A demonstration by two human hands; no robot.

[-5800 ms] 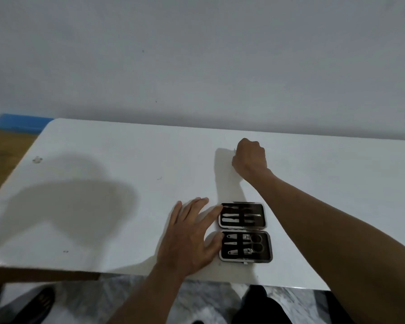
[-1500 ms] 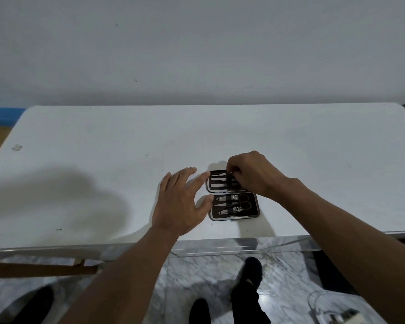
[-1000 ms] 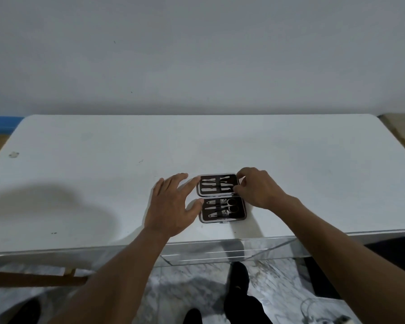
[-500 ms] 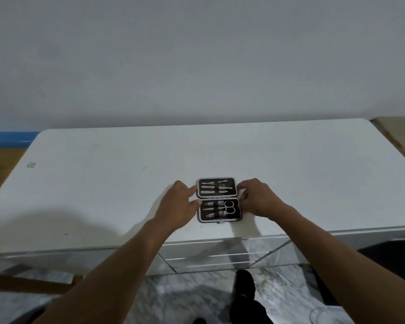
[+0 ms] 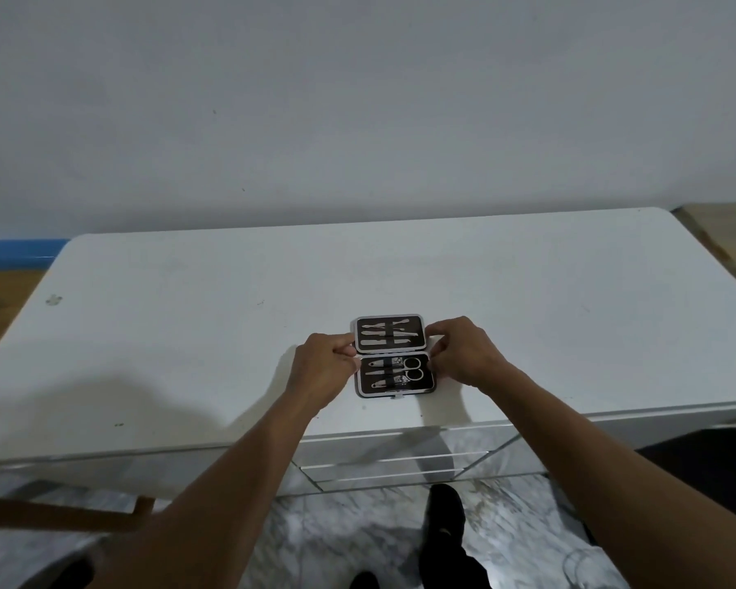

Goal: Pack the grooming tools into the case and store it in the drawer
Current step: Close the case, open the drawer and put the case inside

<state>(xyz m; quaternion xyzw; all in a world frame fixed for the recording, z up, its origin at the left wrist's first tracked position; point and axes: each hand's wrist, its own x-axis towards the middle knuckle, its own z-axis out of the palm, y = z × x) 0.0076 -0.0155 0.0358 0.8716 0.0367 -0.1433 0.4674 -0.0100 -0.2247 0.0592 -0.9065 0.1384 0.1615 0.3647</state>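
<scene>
A small black grooming case (image 5: 394,354) with a silver rim lies open and flat on the white table (image 5: 188,325), near the front edge. Metal tools (image 5: 386,336) sit strapped in its far half; scissors and clippers (image 5: 400,371) fill the near half. My left hand (image 5: 326,371) pinches the case's left side at the hinge line. My right hand (image 5: 459,352) pinches the right side at the same height. Below the tabletop a clear drawer front (image 5: 400,461) shows.
The grey wall stands right behind the table. A wooden piece (image 5: 60,510) sticks out low on the left. Marble floor and my dark shoes (image 5: 445,510) lie below. Wooden flooring and a blue strip (image 5: 13,252) show at far left.
My right hand left the tools in the far half and moved to the case's right edge. My left hand went from lying flat beside the case to pinching its left edge.
</scene>
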